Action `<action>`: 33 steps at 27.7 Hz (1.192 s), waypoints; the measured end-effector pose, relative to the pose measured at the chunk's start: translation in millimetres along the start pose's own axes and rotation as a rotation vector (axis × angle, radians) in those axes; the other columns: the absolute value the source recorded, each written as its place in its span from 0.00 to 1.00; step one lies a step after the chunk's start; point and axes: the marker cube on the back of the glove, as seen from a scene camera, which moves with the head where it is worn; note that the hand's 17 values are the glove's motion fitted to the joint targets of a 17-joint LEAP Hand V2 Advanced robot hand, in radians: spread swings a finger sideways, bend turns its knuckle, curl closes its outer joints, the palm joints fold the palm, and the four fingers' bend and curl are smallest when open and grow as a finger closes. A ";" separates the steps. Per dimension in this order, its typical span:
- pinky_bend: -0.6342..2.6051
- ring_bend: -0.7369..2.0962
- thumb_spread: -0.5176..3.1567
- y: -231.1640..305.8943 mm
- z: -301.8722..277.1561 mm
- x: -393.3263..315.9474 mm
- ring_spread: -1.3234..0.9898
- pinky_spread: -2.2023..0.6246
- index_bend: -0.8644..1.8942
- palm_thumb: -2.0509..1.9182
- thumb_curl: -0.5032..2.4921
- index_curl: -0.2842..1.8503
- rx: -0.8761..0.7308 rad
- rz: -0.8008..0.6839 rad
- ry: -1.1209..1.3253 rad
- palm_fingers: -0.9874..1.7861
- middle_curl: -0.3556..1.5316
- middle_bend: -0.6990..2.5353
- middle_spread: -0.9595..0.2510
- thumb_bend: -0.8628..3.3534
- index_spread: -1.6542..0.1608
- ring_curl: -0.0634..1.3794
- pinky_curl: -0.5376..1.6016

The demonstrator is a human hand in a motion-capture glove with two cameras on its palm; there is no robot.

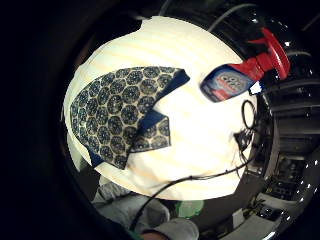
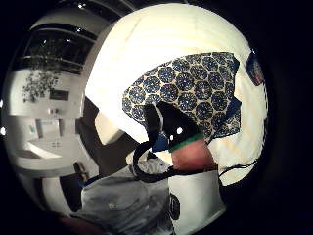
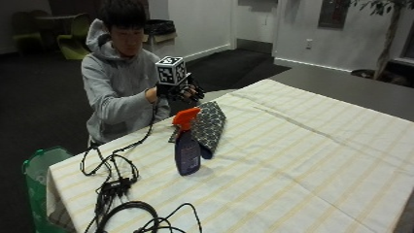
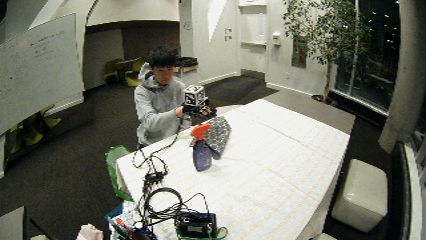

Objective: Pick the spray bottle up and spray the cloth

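A blue spray bottle (image 3: 187,151) with an orange-red trigger head stands upright on the striped tablecloth (image 3: 291,160), near the person's side of the table. Just behind it lies a folded dark-blue patterned cloth (image 3: 208,126), touching or almost touching the bottle. My gloved right hand (image 3: 184,92) is raised in the air above the table's edge, behind the cloth and apart from both things, fingers loosely spread and holding nothing. The palm views look down on the cloth (image 1: 120,115) (image 2: 190,88) and the bottle (image 1: 235,80) (image 2: 254,68) lying beyond it.
Black cables (image 3: 116,184) trail from the hand across the table's left end to a coil near the front corner. A green bag (image 3: 39,170) stands on the floor beside that end. A black device (image 4: 195,224) sits at the table's near corner.
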 end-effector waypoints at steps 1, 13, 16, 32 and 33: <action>0.32 0.33 0.42 3.5 -0.6 3.7 0.59 0.86 0.36 0.64 0.22 0.22 0.012 -0.001 -0.008 0.45 0.30 0.29 0.77 0.25 0.72 0.15 0.37; 0.35 0.35 0.42 51.9 -6.1 76.5 0.60 0.86 0.34 0.63 0.24 0.21 0.162 0.058 -0.067 0.37 0.32 0.29 0.77 0.22 0.70 0.18 0.39; 0.35 0.35 0.42 58.4 -7.6 101.4 0.60 0.87 0.35 0.64 0.24 0.21 0.168 0.098 -0.076 0.36 0.32 0.29 0.77 0.21 0.70 0.19 0.39; 0.36 0.37 0.41 48.4 -7.6 214.7 0.60 0.87 0.35 0.64 0.25 0.20 0.262 0.191 -0.250 0.35 0.34 0.29 0.78 0.20 0.70 0.21 0.40; 0.36 0.37 0.41 45.8 -7.7 219.3 0.60 0.87 0.35 0.64 0.25 0.20 0.267 0.193 -0.268 0.34 0.34 0.29 0.78 0.20 0.70 0.21 0.40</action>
